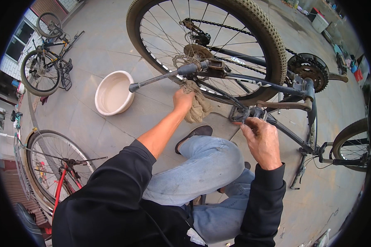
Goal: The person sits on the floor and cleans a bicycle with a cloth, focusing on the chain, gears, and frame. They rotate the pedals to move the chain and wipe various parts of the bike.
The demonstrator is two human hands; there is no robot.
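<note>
A dark mountain bike lies turned over before me, its rear wheel [273, 40] toward the top of the view. My left hand [183, 101] grips a crumpled brown rag [200, 106] below the rear hub, near the tyre. A kickstand [160, 76] sticks out to the left above that hand. The thumb and fingers of my right hand [262, 139] pinch the edge of a black pedal [238, 115] with an orange reflector. From the pedal, a brown crank arm [284, 105] runs to the bottom bracket. My right fingers partly hide the pedal.
Left of the rag, a white basin [99, 102] of cloudy water stands on the paved ground [117, 136]. Another wheel [34, 173] on a red frame is at lower left. A second bicycle [44, 58] lies farther off. The front wheel [340, 139] is at far right.
</note>
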